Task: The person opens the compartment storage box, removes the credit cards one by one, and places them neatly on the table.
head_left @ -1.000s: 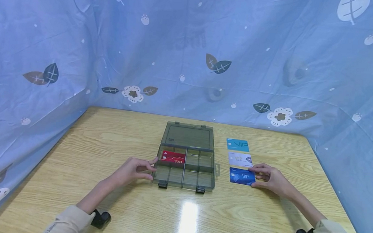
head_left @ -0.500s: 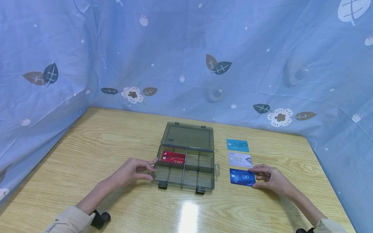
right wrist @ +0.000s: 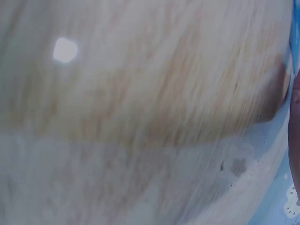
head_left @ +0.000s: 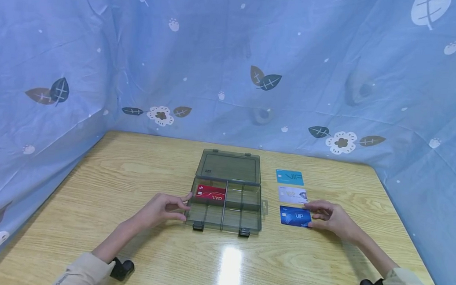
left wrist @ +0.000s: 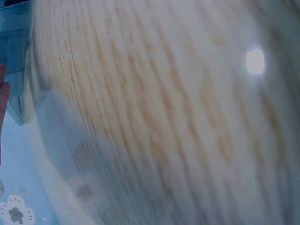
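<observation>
An organizer box (head_left: 232, 224) of smoky clear plastic lies with its lid (head_left: 230, 167) folded back. Inside its rear left compartment rests a red VIP card (head_left: 210, 192). At the left wall of the box, my left hand (head_left: 161, 208) touches the edge with thumb and bent fingers. My right hand (head_left: 331, 218) holds a flat blue VIP card (head_left: 295, 216) by its right end, fingertips near the upper corner and thumb near the lower one. Behind it lie a white VIP card (head_left: 292, 194) and a teal VIP card (head_left: 290, 177), in a column.
The wooden table (head_left: 145, 251) carries everything, with a bright reflection near its front. A clear hanging tab (head_left: 265, 207) sticks out from the box's right side. Blue patterned cloth (head_left: 217, 71) encloses the back and sides. Both wrist views show mostly blurred tabletop.
</observation>
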Available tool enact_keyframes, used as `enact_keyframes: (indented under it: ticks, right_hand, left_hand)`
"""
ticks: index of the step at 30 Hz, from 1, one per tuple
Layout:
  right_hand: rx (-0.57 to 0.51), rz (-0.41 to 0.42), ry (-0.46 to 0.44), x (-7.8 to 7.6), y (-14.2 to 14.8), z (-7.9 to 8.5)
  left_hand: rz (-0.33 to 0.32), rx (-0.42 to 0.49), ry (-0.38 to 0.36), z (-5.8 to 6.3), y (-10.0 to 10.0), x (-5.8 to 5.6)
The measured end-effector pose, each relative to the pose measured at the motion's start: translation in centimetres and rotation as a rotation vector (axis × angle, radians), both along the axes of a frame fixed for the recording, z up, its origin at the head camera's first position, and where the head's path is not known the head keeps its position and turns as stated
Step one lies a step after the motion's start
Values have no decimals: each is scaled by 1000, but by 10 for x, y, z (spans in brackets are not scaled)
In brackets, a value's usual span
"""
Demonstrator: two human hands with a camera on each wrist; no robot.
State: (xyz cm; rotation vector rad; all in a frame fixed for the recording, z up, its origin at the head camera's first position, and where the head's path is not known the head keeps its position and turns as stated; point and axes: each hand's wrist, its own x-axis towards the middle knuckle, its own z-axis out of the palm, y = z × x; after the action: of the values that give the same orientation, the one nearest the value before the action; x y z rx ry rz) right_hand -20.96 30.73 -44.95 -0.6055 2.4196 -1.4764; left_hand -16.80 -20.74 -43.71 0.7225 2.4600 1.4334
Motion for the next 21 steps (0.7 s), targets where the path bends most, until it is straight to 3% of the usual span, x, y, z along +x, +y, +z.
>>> enact_keyframes:
  ticks: [3, 9, 13, 21]
  right_hand:
    - [-55, -68, -17, 3, -2, 5]
    - [-78, -152, 48, 9, -11, 19]
    - [-123, -146, 5, 15, -24, 29]
    - [-238, -84, -177, 31, -52, 41]
  left_hand:
    - [4, 4, -1, 0, -1, 1]
    - [11, -7, 3, 1, -1, 1]
    - [9, -14, 5, 0, -1, 0]
    - [10, -10, 1, 0, 0, -1]
